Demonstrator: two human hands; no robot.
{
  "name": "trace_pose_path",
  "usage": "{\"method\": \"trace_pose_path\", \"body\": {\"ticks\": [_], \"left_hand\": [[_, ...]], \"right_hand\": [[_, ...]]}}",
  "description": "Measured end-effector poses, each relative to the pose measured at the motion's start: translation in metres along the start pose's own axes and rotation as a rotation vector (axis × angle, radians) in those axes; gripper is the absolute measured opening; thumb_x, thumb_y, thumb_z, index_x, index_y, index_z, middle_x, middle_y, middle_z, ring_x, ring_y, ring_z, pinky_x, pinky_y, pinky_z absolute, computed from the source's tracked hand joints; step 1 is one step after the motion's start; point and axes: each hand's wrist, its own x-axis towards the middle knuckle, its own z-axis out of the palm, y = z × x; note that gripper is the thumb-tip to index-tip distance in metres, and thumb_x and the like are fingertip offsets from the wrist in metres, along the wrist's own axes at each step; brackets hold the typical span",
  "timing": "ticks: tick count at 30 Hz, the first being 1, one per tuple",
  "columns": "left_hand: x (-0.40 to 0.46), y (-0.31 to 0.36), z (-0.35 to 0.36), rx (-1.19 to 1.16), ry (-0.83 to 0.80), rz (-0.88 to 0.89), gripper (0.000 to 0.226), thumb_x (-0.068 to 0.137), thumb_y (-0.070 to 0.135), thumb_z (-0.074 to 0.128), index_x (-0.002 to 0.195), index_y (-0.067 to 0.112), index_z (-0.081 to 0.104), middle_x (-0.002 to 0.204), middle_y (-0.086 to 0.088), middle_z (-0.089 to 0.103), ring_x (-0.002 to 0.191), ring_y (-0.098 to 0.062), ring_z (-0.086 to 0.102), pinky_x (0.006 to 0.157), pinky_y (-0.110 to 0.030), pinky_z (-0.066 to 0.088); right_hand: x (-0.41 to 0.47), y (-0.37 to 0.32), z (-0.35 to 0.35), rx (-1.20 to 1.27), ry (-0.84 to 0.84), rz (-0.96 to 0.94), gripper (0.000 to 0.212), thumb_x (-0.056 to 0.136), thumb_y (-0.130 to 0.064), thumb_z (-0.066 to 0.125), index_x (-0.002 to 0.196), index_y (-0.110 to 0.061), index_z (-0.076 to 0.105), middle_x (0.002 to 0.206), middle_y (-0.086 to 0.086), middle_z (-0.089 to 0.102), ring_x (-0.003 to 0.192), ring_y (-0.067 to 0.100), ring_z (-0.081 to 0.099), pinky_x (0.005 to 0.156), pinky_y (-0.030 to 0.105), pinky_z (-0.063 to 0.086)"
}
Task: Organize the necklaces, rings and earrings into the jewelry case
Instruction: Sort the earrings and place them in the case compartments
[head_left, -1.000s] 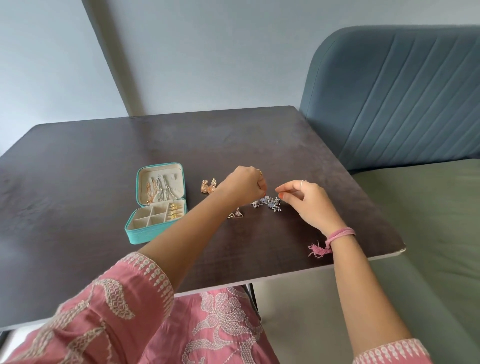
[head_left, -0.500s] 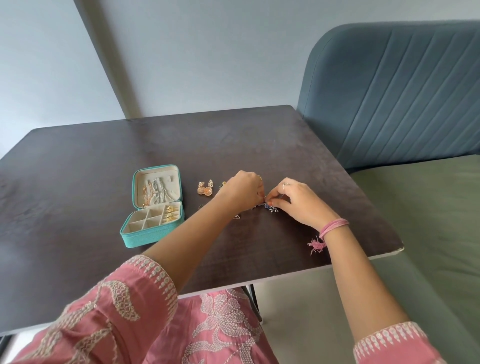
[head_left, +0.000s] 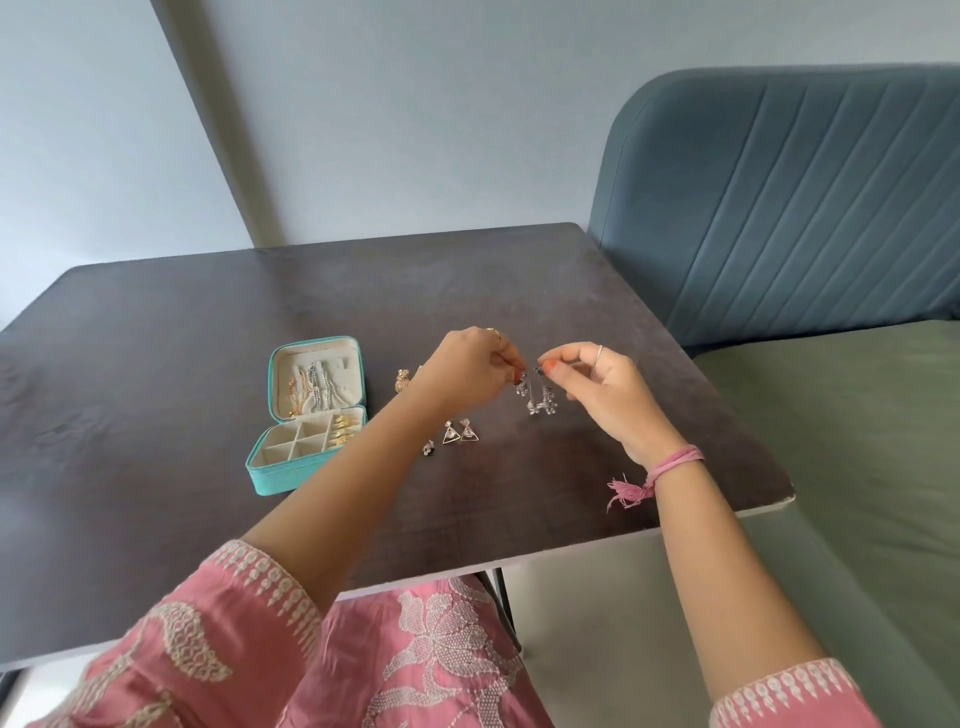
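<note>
A dark wood-grain table (head_left: 208, 332) fills the middle of the head view, set against a pale blue-grey wall (head_left: 415, 104) crossed by a darker slanting band; to the right stands a blue-grey upholstered seat back (head_left: 779, 197) with stitched channels above a muted green cushion (head_left: 857, 441). At the table a person in a pink embroidered sleeve (head_left: 228, 623) raises both hands above the tabletop. The left hand (head_left: 467, 374) and the right hand (head_left: 602, 384) each pinch, between thumb and forefinger, one end of a silver jewelry piece (head_left: 537, 397) that dangles between them, its lower cluster hanging just above or on the wood — which of the two cannot be told, nor whether it is a necklace or linked earrings. A pink thread bracelet (head_left: 670, 465) with a tassel circles the right wrist. To the left lies the open teal jewelry case (head_left: 291, 473), its lid (head_left: 317, 376) propped back with chains hanging inside, gold pieces (head_left: 345, 426) in the right-hand compartments of the divided base. Between case and hands sit a pair of triangular earrings (head_left: 460, 434), a small silver stud (head_left: 427, 448) beside them and a gold earring (head_left: 402, 382) farther back — partly hidden by the left wrist. The table's near left edge is covered by the sleeve, and the fine detail of every piece is too small to make out.
</note>
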Motion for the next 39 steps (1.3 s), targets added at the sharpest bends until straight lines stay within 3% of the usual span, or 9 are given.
{"method": "trace_pose_path", "body": {"ticks": [2,4,9,12,15,19,24,28,39], "left_hand": [[-0.003,0.003,-0.007,-0.075,0.005,-0.017,0.017,0.087,0.012,0.06,0.098,0.019,0.072,0.075,0.014,0.067,0.059,0.003,0.055,0.053,-0.002,0.04],[-0.006,0.007,-0.016,-0.129,0.014,-0.017,0.017,0.087,0.014,0.06,0.096,0.022,0.072,0.071,0.017,0.063,0.068,-0.008,0.062,0.053,-0.008,0.045],[-0.013,0.012,-0.036,-0.266,0.009,0.033,0.017,0.089,0.012,0.059,0.099,0.019,0.07,0.078,0.013,0.064,0.062,0.01,0.055,0.058,-0.004,0.038],[-0.02,0.013,-0.047,-0.409,-0.052,0.036,0.019,0.091,0.008,0.056,0.102,0.019,0.067,0.084,0.007,0.064,0.066,0.006,0.057,0.059,-0.016,0.042],[-0.026,0.016,-0.055,-0.529,-0.099,0.017,0.02,0.093,0.009,0.053,0.098,0.024,0.065,0.083,0.009,0.064,0.073,0.002,0.059,0.061,-0.018,0.041],[-0.032,0.018,-0.061,-0.784,-0.165,-0.019,0.021,0.094,0.007,0.052,0.094,0.023,0.065,0.084,0.006,0.063,0.075,-0.004,0.06,0.059,-0.019,0.039],[-0.04,0.019,-0.067,-0.969,-0.212,-0.071,0.02,0.094,0.004,0.05,0.094,0.019,0.064,0.084,0.001,0.064,0.075,-0.008,0.061,0.056,-0.018,0.039],[-0.042,0.017,-0.069,-1.107,-0.205,-0.133,0.016,0.093,0.005,0.052,0.096,0.016,0.063,0.082,0.0,0.065,0.072,-0.008,0.063,0.055,-0.016,0.043],[-0.05,0.028,-0.062,-1.152,-0.046,-0.187,0.015,0.097,0.01,0.051,0.091,0.009,0.065,0.074,-0.001,0.066,0.067,-0.007,0.062,0.055,-0.012,0.049]], "right_hand": [[-0.001,-0.009,0.002,0.134,0.036,0.042,0.011,0.091,-0.018,0.064,0.088,-0.026,0.071,0.091,-0.008,0.071,0.089,0.005,0.061,0.079,0.024,0.048],[-0.002,-0.017,0.004,0.242,0.063,0.067,0.012,0.091,-0.015,0.063,0.088,-0.024,0.071,0.093,-0.007,0.072,0.095,0.007,0.062,0.082,0.027,0.048],[-0.004,-0.035,0.007,0.535,0.052,0.131,0.011,0.091,-0.01,0.06,0.09,-0.014,0.07,0.089,-0.001,0.074,0.091,0.012,0.064,0.08,0.027,0.047],[-0.007,-0.047,0.01,0.701,0.011,0.164,0.012,0.092,-0.009,0.056,0.089,-0.012,0.067,0.085,0.002,0.074,0.084,0.012,0.064,0.077,0.025,0.046],[-0.011,-0.057,0.012,0.799,-0.026,0.186,0.01,0.092,-0.011,0.057,0.091,-0.012,0.067,0.087,0.004,0.073,0.085,0.014,0.065,0.077,0.026,0.046],[-0.015,-0.07,0.015,0.837,-0.044,0.197,0.01,0.093,-0.012,0.058,0.096,-0.012,0.067,0.089,0.004,0.072,0.081,0.013,0.065,0.079,0.027,0.048],[-0.019,-0.084,0.017,0.847,-0.08,0.216,0.011,0.091,-0.013,0.06,0.098,-0.012,0.068,0.086,0.003,0.071,0.076,0.013,0.066,0.069,0.025,0.053],[-0.022,-0.092,0.02,0.841,-0.09,0.215,0.013,0.09,-0.011,0.06,0.1,-0.009,0.068,0.084,0.004,0.071,0.076,0.013,0.066,0.075,0.026,0.051],[-0.027,-0.099,0.029,0.831,-0.005,0.157,0.013,0.087,-0.006,0.063,0.098,-0.004,0.068,0.087,0.005,0.072,0.08,0.012,0.067,0.079,0.024,0.057]]}}
